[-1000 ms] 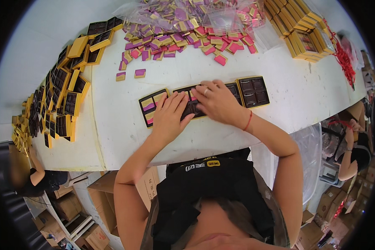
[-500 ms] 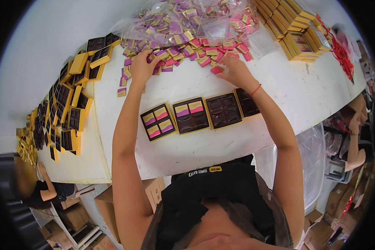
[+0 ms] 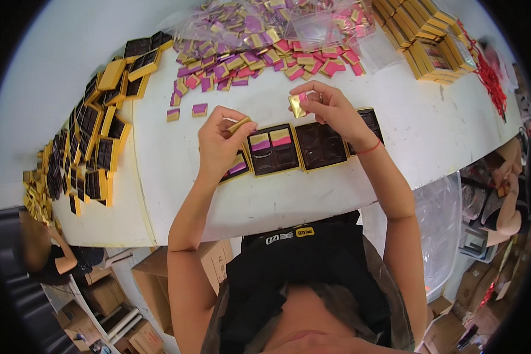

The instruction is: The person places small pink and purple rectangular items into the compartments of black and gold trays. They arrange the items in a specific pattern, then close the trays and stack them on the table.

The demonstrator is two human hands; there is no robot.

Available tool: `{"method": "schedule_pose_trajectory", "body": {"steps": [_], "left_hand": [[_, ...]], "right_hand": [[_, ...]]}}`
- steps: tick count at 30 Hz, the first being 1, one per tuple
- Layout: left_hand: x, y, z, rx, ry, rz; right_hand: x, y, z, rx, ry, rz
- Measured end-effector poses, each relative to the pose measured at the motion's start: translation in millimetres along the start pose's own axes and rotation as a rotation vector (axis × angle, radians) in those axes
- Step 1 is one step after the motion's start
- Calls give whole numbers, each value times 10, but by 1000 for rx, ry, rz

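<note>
My left hand [image 3: 218,141] pinches a small gold foil-wrapped square [image 3: 239,125] above the leftmost gift box [image 3: 237,167], which it largely covers. A pink-and-gold foil-wrapped square [image 3: 297,105] sits between the fingers of my right hand [image 3: 331,111], held above the row of boxes. The second box [image 3: 275,160] has a purple-and-gold and a pink-and-gold square in its two far compartments; its near two show bare dark tray. Only dark compartments are visible in the third box [image 3: 320,147]. Behind my right wrist lies a fourth box [image 3: 370,121], partly hidden.
A heap of purple and pink wrapped squares [image 3: 242,62] lies at the far side under clear plastic bags [image 3: 312,29]. Stacked yellow boxes [image 3: 433,59] and red cords [image 3: 489,82] are far right. Dark-lined yellow boxes [image 3: 91,141] pile up left. Other people work at both sides.
Both hands have drawn back from the heap toward the boxes, each now holding a wrapped square. A loose purple square now lies apart, left of the heap.
</note>
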State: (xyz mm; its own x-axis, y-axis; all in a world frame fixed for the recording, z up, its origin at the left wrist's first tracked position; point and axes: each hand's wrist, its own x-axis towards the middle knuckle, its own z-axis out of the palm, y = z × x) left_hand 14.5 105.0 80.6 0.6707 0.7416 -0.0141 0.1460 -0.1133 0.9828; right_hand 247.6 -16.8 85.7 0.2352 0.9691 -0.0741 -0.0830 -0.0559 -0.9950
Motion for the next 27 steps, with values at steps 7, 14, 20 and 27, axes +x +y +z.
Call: {"method": "schedule_pose_trajectory", "body": {"steps": [7, 14, 20, 27], "left_hand": [[-296, -64, 175, -205, -28, 33], [-415, -228, 625, 537, -57, 354], [-475, -281, 638, 702, 34, 479], [-736, -353, 635, 985, 18, 635]], "right_hand": [[-297, 90, 212, 114, 112, -20], [-412, 230, 165, 93, 80, -69], [-437, 290, 281, 131, 155, -96], [-367, 360, 497, -274, 135, -166]]}}
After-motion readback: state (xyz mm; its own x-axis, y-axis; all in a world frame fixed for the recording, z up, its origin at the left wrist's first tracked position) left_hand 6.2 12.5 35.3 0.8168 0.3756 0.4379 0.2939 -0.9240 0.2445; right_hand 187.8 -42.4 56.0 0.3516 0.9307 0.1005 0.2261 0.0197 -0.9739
